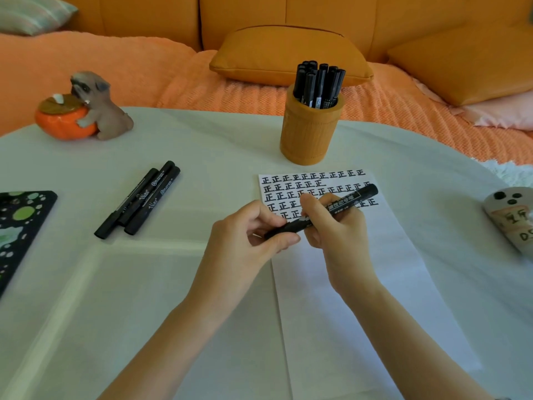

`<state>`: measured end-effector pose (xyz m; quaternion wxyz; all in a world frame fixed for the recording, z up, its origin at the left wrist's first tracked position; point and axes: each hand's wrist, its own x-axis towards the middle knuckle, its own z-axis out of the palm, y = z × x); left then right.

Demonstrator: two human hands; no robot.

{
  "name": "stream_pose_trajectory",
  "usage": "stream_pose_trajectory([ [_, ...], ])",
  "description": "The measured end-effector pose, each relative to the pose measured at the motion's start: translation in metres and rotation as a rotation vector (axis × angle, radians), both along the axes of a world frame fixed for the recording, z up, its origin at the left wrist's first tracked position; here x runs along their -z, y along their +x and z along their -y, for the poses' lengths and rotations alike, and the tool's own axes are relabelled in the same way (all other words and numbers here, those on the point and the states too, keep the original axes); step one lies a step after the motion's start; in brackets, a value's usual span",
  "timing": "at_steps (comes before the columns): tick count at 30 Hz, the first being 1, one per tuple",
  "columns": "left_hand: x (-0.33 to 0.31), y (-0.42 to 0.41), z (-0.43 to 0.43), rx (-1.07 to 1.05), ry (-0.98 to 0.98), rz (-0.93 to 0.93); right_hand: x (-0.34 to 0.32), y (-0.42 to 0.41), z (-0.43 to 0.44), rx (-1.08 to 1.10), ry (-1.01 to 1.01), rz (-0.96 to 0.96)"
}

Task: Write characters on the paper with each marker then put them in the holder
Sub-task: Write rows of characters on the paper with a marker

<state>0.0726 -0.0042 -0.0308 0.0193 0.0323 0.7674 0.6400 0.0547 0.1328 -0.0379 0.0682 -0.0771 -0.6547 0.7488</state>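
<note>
The orange holder (311,131) stood upright just beyond the far edge of the paper (360,284), packed with a cluster of black markers (318,83) standing on end. Both hands held one black marker (323,212) crosswise above the rows of written characters (314,186): the right hand (334,229) was wrapped around its barrel, and the left hand (248,235) pinched its near end between thumb and fingers. Three more markers (138,199) lay side by side, touching, on the white table (144,313) well to the left of the hands. The lower half of the paper was blank, and the table between it and the loose markers lay bare.
</note>
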Motion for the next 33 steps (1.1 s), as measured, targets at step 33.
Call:
stream_pose_trajectory([
  [33,-0.014,-0.007,0.002,-0.116,0.002,-0.144,-0.002,-0.004,-0.012,-0.132,0.789,-0.541],
])
